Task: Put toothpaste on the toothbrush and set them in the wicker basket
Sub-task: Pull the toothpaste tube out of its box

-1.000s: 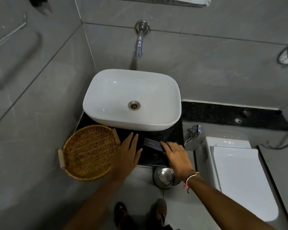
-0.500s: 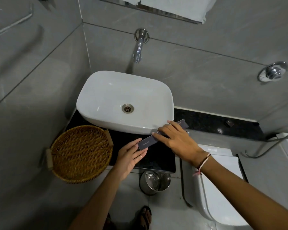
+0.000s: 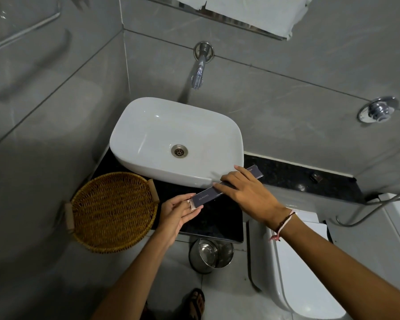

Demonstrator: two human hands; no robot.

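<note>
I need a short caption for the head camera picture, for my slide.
Both hands open a dark dental kit box at its left flap, held over the black counter between an empty wicker basket and white basin.

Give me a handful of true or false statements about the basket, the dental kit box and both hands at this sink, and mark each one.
1. The wicker basket has nothing in it. True.
2. The dental kit box lies inside the sink. False: it is held above the black counter, in front of the sink.
3. The right hand holds the box around its middle. True.
4. The left hand rests on the basket's rim. False: its fingers are at the box's near end, where a light flap shows.
5. A toothbrush is already out of the box. False: none is visible.
</note>
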